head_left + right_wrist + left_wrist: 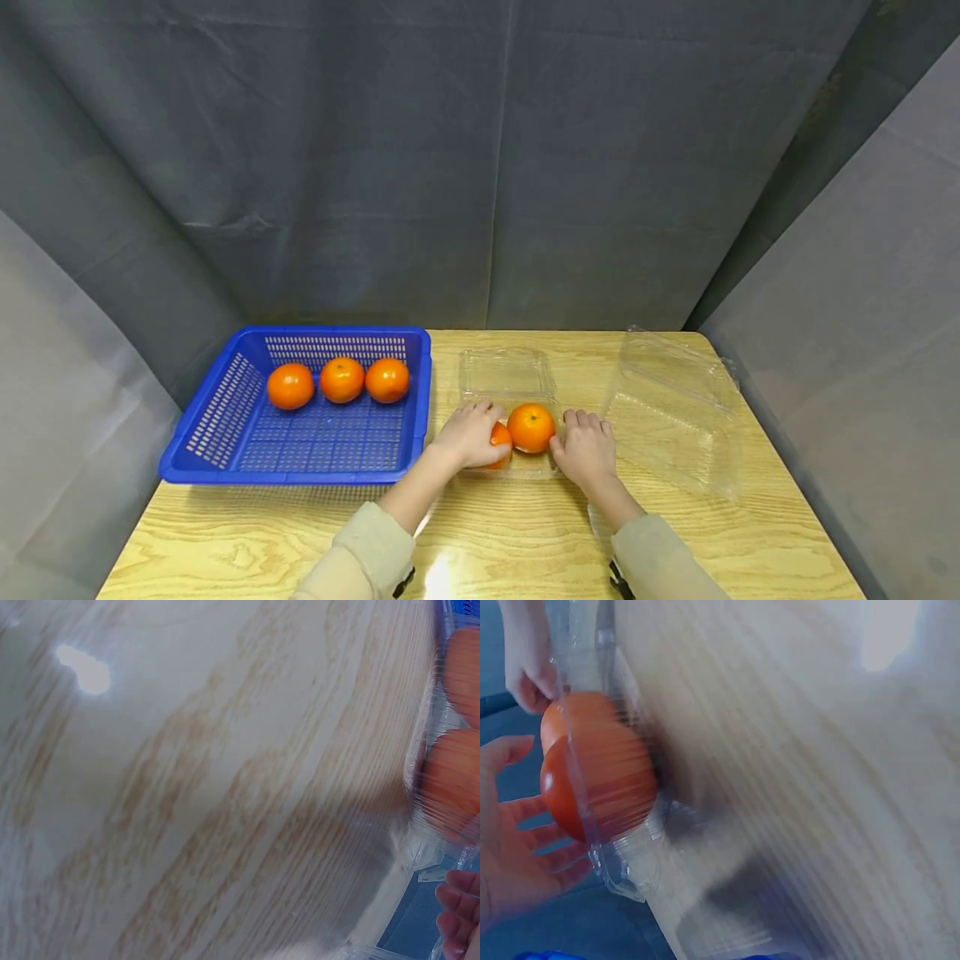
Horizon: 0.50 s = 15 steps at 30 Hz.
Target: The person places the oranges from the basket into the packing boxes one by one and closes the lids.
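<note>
Two oranges lie side by side in a clear plastic clamshell box (507,382), whose lid is folded back. My left hand (471,435) is over the left orange (498,446), covering much of it in the head view. In the left wrist view, the fingers of the left hand (525,840) are spread beside the near orange (600,784), with the thumb apart from it. My right hand (587,450) is at the box's right side, its thumb by the right orange (531,427). In the right wrist view, that hand's fingertips (457,911) appear beside the box wall.
A blue plastic basket (300,477) stands on the left with three oranges (342,380) along its far part. Another clear plastic box (675,408) lies to the right on the wooden table (510,533). Grey curtains (480,167) close off the back and sides.
</note>
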Tool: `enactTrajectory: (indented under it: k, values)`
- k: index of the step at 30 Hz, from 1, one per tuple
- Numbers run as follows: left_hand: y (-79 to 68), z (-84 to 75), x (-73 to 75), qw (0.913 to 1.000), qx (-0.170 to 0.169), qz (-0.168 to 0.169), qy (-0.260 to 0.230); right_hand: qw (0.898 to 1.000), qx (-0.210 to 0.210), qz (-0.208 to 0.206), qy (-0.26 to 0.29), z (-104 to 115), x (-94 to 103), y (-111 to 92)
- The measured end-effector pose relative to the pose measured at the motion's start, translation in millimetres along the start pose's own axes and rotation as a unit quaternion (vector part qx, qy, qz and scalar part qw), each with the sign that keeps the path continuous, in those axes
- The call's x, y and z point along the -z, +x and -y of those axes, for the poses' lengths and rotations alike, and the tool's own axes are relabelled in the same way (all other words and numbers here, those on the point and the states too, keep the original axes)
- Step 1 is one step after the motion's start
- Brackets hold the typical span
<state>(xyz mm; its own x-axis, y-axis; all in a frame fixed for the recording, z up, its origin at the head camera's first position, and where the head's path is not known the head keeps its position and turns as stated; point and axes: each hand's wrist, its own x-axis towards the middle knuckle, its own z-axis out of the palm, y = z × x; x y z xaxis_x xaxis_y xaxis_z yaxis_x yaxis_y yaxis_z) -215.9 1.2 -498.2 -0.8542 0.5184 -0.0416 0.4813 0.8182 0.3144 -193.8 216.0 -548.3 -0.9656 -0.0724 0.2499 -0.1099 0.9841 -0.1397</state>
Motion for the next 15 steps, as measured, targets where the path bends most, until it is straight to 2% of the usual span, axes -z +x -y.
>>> enactTrajectory:
  k: [5,9,15]
  values:
    - [14.5,6.7,8.8,0.9970,0.009,-0.076,-0.010,1.000,0.000,-0.001,0.000,0,0.3,0]
    - [26.3,9.3,14.9,0.9903,0.037,-0.132,-0.022,1.000,0.001,-0.003,0.000,0,1.0,0]
    - [43.2,15.5,18.1,0.9816,0.090,-0.158,-0.058,1.000,0.002,0.000,-0.001,0,1.2,0]
